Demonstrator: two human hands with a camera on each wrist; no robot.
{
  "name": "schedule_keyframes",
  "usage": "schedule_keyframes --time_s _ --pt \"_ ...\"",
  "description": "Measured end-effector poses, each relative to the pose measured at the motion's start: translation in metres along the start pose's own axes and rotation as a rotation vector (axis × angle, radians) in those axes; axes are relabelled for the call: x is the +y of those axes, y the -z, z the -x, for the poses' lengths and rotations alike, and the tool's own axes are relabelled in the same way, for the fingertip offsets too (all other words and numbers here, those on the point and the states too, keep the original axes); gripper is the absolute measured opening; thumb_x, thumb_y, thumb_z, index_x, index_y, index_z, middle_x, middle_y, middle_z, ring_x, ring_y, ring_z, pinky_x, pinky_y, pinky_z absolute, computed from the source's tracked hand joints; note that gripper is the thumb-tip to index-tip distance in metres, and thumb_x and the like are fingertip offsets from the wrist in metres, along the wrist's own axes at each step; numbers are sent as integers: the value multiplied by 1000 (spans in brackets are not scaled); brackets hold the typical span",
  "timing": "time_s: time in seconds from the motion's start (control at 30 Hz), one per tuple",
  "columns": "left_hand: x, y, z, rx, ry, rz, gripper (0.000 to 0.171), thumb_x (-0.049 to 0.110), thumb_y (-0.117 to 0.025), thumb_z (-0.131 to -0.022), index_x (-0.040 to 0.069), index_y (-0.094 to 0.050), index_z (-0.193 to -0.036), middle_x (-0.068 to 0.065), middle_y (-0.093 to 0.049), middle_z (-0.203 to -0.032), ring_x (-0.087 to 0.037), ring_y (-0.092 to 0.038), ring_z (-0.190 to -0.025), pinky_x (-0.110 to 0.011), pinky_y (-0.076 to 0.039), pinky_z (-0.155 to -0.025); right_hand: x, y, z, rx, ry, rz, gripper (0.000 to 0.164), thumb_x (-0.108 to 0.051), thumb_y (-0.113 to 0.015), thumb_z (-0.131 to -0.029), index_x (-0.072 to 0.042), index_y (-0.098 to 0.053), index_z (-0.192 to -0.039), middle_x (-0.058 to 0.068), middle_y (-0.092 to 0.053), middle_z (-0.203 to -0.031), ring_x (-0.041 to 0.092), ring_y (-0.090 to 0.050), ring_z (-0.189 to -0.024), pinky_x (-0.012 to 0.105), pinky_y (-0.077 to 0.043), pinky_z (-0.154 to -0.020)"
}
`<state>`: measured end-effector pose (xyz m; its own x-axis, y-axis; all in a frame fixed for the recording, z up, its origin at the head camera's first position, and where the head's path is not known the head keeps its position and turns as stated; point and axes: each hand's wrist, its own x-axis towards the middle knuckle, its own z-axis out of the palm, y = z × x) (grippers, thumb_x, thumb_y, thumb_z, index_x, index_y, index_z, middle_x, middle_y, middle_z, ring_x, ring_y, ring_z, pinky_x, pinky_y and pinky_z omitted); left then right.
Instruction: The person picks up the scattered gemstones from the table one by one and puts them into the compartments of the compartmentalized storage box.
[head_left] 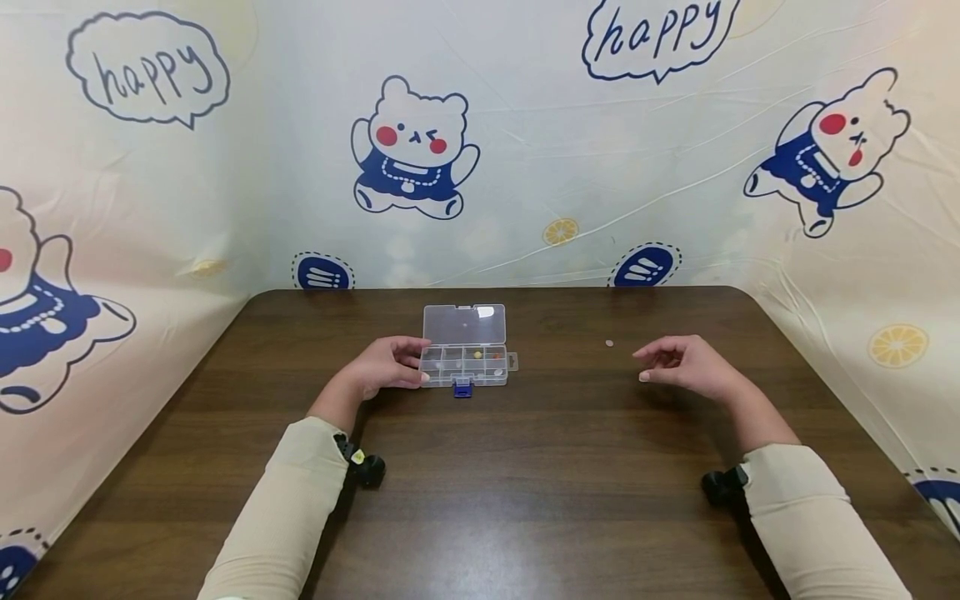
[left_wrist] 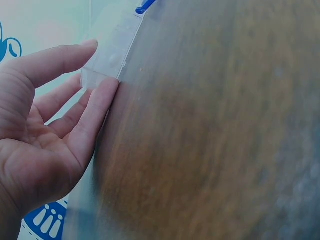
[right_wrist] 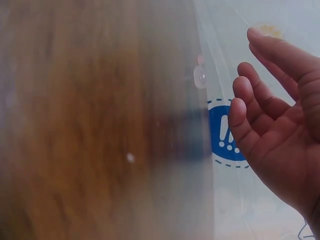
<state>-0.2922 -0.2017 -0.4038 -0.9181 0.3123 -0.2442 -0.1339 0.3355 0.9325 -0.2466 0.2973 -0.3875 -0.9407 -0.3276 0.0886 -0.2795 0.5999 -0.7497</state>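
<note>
A clear plastic compartment box stands on the table with its lid raised at the back and a blue latch at the front. Small yellow, orange and whitish pieces lie in some compartments. My left hand holds the box's left end between thumb and fingers; the left wrist view shows the thumb and fingertips at that end. To the right, a small pale piece lies on the wood. My right hand hovers just right of it, fingers bent loosely, nothing held.
The brown wooden table ends at a rounded back edge, close behind the box. A printed cloth with bears hangs behind it and along both sides. A wrist camera sits under the left sleeve, another under the right.
</note>
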Motion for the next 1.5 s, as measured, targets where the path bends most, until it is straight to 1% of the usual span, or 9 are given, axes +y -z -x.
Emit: schedule_keyframes --time_s 0.17,0.4,0.5,0.7,0.9,1.13,1.37,1.5 --pt "0 0 0 0 -1 4 73 -8 -77 -77 2 -45 -143 -25 -53 -121 -25 -59 -92 -35 -58 -80 3 2 -1 -26 -19 8 36 -14 -82 -79 2 -71 -109 8 -67 -88 19 -57 -76 26 -52 -63" --pt "0 0 -1 -8 -6 4 74 -8 -76 -78 1 -44 -144 -25 -53 -122 -25 -59 -91 -35 -58 -80 10 6 -4 -58 -48 39 35 -16 -82 -80 0 -71 -109 7 -68 -86 18 -56 -74 26 -51 -62" --pt "0 0 0 -4 -3 2 74 -8 -77 -78 1 -45 -143 -25 -53 -121 -25 -60 -91 -35 -58 -80 12 8 -6 -89 -71 42 34 -17 -81 -81 -1 -72 -109 8 -69 -88 19 -57 -74 26 -52 -63" --pt "0 0 0 12 7 7 72 -9 -77 -76 3 -48 -141 -23 -54 -117 -26 -60 -92 -36 -58 -80 14 10 -8 -163 -89 64 31 -16 -79 -83 -2 -72 -110 8 -71 -98 20 -58 -79 27 -53 -68" --pt "-1 0 -1 11 5 5 72 -9 -77 -76 3 -48 -141 -23 -55 -117 -26 -60 -91 -36 -58 -80 14 10 -9 -200 -95 79 29 -15 -78 -83 -1 -72 -107 8 -70 -96 21 -55 -80 27 -51 -66" --pt "-1 -1 -1 5 -12 5 72 -9 -76 -77 1 -46 -142 -25 -54 -118 -24 -59 -90 -35 -58 -79 19 9 -14 -212 -102 102 24 -12 -78 -82 -2 -73 -103 5 -68 -90 19 -55 -77 26 -49 -64" --pt "0 -1 0 0 -10 9 73 -9 -76 -77 1 -45 -143 -25 -54 -119 -24 -59 -89 -35 -58 -78 19 8 -17 -207 -78 141 17 -11 -79 -81 -3 -76 -97 7 -68 -94 20 -54 -81 27 -50 -67" --pt "1 -1 0 -4 -8 12 74 -9 -76 -78 1 -44 -144 -25 -53 -120 -23 -59 -89 -35 -58 -78 17 8 -17 -202 -87 158 15 -12 -79 -82 -4 -76 -95 7 -67 -93 20 -54 -80 28 -51 -68"
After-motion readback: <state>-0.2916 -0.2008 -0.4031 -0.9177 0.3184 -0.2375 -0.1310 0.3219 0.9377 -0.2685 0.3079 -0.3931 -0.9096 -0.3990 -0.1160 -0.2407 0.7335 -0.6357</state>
